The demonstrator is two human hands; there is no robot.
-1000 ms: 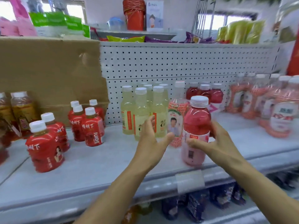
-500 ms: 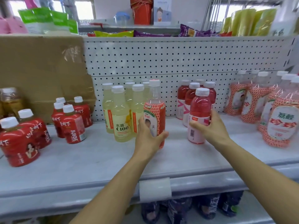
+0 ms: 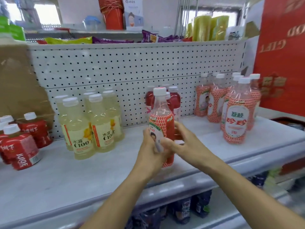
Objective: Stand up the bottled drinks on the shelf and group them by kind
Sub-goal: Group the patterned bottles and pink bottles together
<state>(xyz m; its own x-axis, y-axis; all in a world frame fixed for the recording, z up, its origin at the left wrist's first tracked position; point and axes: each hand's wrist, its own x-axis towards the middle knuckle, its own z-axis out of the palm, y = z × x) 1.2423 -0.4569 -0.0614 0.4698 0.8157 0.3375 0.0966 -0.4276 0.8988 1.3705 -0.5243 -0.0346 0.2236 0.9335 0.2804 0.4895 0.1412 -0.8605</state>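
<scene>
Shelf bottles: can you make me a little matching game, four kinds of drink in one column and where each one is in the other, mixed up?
Drinks:
1. pale yellow C100 bottles
2. red JUICE bottles
3. lone honeycomb-label bottle
4. dark red bottles

Places:
A. at the pegboard, behind the held bottle
B. far left of the shelf
C. held between the left hand and right hand
D. left of centre, standing in a cluster

Pairs: 1-D, 2-B, 3-C, 4-A.
</scene>
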